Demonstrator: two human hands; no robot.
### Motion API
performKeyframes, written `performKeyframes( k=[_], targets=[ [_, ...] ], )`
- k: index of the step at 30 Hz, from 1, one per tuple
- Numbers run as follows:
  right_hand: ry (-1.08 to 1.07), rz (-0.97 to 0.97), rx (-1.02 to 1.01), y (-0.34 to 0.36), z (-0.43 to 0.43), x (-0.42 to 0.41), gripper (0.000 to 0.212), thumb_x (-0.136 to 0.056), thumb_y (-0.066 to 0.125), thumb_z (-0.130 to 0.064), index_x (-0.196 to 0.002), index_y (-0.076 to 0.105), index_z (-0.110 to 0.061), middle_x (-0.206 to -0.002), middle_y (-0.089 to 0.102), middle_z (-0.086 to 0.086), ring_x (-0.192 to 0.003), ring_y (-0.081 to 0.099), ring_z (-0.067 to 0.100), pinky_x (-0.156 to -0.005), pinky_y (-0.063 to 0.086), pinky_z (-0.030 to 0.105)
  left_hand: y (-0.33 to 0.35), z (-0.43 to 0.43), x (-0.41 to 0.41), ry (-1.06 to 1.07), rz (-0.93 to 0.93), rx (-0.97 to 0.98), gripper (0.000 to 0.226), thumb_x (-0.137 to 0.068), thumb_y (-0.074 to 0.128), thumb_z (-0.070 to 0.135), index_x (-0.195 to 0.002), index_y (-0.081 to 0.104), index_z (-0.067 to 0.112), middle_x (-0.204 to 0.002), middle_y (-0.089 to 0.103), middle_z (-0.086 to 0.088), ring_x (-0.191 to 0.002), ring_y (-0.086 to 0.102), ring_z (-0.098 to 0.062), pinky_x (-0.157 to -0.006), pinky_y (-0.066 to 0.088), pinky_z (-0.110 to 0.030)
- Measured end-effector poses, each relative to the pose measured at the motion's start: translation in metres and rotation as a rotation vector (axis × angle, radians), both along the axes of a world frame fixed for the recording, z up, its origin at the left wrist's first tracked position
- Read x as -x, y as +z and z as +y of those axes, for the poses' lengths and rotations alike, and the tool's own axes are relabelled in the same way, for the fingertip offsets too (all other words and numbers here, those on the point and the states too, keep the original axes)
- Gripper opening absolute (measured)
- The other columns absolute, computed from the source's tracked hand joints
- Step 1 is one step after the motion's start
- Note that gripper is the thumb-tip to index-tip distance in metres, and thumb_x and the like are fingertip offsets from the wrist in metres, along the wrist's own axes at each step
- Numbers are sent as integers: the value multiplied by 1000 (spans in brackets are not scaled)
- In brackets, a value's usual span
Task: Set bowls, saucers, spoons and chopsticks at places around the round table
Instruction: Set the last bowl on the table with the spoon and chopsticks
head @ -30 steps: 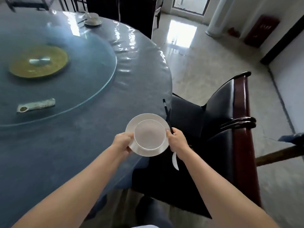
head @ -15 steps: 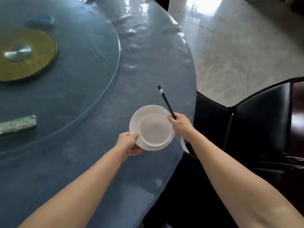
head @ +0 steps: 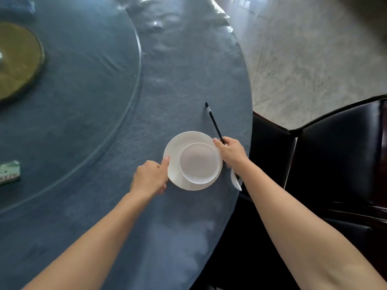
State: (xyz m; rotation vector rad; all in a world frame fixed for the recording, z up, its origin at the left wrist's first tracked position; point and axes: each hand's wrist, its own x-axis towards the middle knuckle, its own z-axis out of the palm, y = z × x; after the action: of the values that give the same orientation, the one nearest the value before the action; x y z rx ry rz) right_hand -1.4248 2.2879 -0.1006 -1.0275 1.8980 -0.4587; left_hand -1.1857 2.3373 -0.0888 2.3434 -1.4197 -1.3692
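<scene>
Near the blue tabletop's (head: 188,80) right edge, a white saucer (head: 174,176) carrying a bowl (head: 199,160) is flanked by both hands. Its left rim is pinched by the left hand (head: 149,178). Black chopsticks (head: 213,120) and a white spoon (head: 236,183) are gripped in the right hand (head: 231,152), just beside its right rim.

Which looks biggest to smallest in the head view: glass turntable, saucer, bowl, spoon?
1. glass turntable, though cropped by the frame.
2. saucer.
3. bowl, sitting on it.
4. spoon, partly hidden behind the right hand, so its full size is unsure.
</scene>
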Motion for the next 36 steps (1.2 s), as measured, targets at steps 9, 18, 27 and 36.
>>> performKeyframes(
  k=[9, 18, 27, 36],
  targets=[
    [-176, -151, -46, 14, 16, 25, 35, -94, 53, -43, -82, 65, -13, -52, 37, -3, -38, 29, 12, -38, 25, 22, 17, -9, 35, -183, -66, 153, 26, -86, 45, 21, -73, 60, 4, -61, 70, -10, -44, 67, -24, -59, 60, -37],
    [-343, -467, -41, 57, 17, 2, 34, -100, 49, -27, -68, 43, -18, -47, 33, -6, -37, 24, 10, -37, 20, 20, 34, -22, 19, -301, -347, 189, 43, -92, 46, 48, -94, 64, 9, -90, 69, -11, -86, 65, -34, -76, 52, -38],
    [-355, -1048, -109, 94, 11, -42, 42, -103, 44, -38, -66, 42, -19, -55, 29, -4, -40, 24, 8, -37, 21, 21, 78, 8, 60, -357, 684, -20, 34, -99, 56, 39, -98, 66, 7, -77, 61, -1, -66, 50, -6, -58, 40, -15],
    [-98, -844, -8, 111, 4, -35, 35, -105, 42, -34, -79, 55, -16, -70, 60, 7, -67, 59, 23, -73, 51, 40, 52, 26, 20, -399, 560, -87, 28, -95, 40, 19, -79, 58, 7, -74, 67, 0, -68, 60, -17, -68, 50, -32]
  ],
)
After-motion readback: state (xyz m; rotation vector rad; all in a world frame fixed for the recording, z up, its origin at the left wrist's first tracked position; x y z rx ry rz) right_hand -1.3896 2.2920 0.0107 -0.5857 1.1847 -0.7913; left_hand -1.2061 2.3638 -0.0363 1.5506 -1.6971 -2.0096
